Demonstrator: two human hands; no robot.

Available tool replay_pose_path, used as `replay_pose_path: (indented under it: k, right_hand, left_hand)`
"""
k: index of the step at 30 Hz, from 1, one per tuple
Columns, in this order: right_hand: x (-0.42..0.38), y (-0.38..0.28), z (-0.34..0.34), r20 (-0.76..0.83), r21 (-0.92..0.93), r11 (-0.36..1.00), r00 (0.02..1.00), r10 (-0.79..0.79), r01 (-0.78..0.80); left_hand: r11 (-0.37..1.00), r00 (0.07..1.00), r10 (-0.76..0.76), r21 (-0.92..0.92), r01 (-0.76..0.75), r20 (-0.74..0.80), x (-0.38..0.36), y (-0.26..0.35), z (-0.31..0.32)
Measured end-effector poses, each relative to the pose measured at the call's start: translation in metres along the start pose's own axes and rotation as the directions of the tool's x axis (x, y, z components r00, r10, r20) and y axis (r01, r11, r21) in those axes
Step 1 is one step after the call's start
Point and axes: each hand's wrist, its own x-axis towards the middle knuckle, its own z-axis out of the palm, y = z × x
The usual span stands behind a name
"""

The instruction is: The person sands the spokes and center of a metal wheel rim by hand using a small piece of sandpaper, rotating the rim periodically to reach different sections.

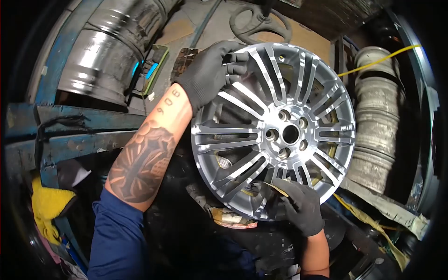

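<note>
A silver multi-spoke alloy wheel (291, 119) faces me, its polished spokes spread around a hub with a round centre bore and several bolt holes. My left hand (215, 70), in a dark grey glove, is closed around the wheel's upper-left edge, with the fingers curled over the rim. Low on the wheel, my right hand (302, 205), also gloved, pinches a thin yellowish piece of sandpaper (278, 190) against the lower spokes. Part of that sheet is hidden by the fingers.
Stacked bare wheel barrels (377, 123) stand at right, with larger shiny barrels (95, 65) at upper left. A steering wheel (260, 28) lies behind the alloy wheel. Blue metal beams (88, 117) run at left beside a yellow cloth (49, 205). A yellow cord (378, 60) stretches at right.
</note>
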Motion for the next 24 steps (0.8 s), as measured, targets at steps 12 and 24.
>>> replay_pose_path:
  k: [12, 24]
  right_hand:
    - [0.002, 0.004, -0.017, -0.011, -0.203, 0.979, 1.0, 0.007, -0.009]
    - [-0.003, 0.024, -0.039, -0.185, -0.32, 0.947, 0.981, -0.048, -0.014]
  left_hand:
    - [0.892, 0.989, 0.125, -0.428, -0.145, -0.075, 0.008, 0.029, -0.031]
    - [0.735, 0.795, 0.605, 0.412, -0.538, -0.042, -0.001, 0.027, -0.001]
